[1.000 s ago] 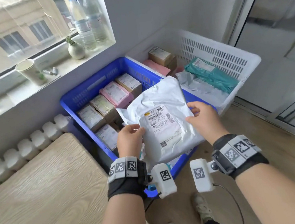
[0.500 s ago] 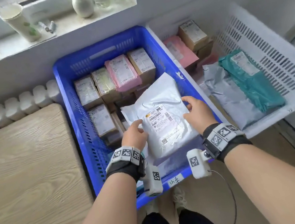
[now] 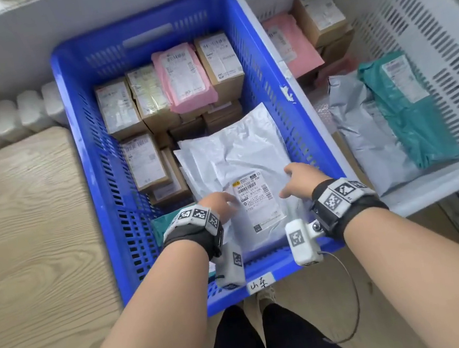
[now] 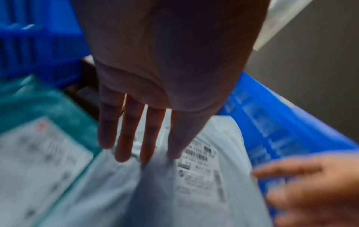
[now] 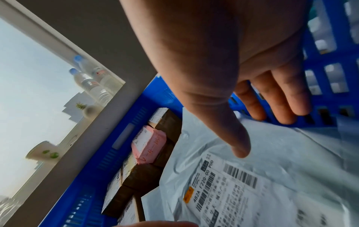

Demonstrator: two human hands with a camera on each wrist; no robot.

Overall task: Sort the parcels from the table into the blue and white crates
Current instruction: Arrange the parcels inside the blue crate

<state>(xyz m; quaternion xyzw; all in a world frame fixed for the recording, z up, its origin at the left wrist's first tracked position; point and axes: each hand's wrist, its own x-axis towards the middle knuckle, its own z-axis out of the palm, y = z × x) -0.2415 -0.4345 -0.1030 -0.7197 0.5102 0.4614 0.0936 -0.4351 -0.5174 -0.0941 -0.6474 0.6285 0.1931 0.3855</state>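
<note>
One parcel: the white poly mailer (image 3: 240, 178) lies label-up in the near half of the blue crate (image 3: 85, 141), on top of other parcels.
Left hand (image 3: 220, 204): fingers straight, tips on the mailer's near left edge; it grips nothing.
Right hand (image 3: 301, 177): fingers spread and loose, at the mailer's right edge by the crate wall; it holds nothing.
Under it: a teal mailer (image 4: 48, 104) and cardboard boxes (image 3: 144, 162) make an uneven bed.
Risk, slide: the slick bag may slip toward the boxes, I judge.
Risk, snag: a withdrawing finger could drag the film.
White crate (image 3: 439, 35): beside it, holding grey and teal bags.
Bench (image 3: 24, 232): left of the crate.
</note>
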